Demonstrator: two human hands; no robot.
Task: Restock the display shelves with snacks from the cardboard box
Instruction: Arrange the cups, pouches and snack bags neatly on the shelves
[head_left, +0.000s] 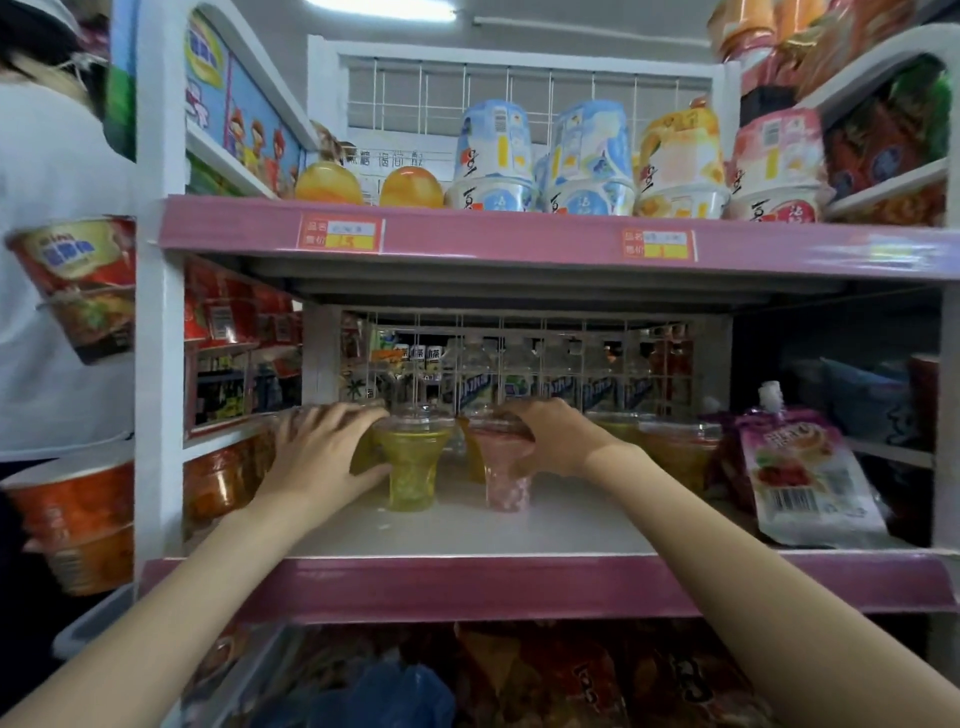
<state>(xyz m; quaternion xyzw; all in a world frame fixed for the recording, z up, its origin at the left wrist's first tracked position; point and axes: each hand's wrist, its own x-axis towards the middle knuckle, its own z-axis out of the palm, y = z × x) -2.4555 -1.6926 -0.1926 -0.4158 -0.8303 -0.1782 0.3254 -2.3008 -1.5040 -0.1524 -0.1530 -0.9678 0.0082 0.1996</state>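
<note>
At far left, a person in a white shirt (47, 270) stands beside the shelf unit, with noodle bowls (83, 286) stacked on the side rack.

My left forearm enters from the lower left and extends up and inward over the pink front edge of the middle shelf (467, 525). My left hand (317, 447) is palm-down, fingers curled around the left side of the yellow jelly cup (413, 462); the thumb runs below, against the cup's waist. The hand is clamped on that cup. The cup stands upright on the white shelf floor, toward the back.

Just right of it, the pink jelly cup (506, 478) stands upright, near the yellow one but not visibly touching. My right forearm enters from the lower right and angles up and inward. My right hand (550, 436) covers the pink cup's lid from above, fingers curled down over the rim, wrist slightly raised. The hand grips that cup at its top.

Further yellow-filled cups (675, 447) stand to the right of my right hand, then a spouted drink pouch (800, 478) leaning at the shelf's right end.

A wire grid (519, 358) backs the shelf, with bottles visible behind it. On the upper shelf (519, 244), lidded dessert tubs (592, 161) are stacked in a row. The cardboard box is out of view.
</note>
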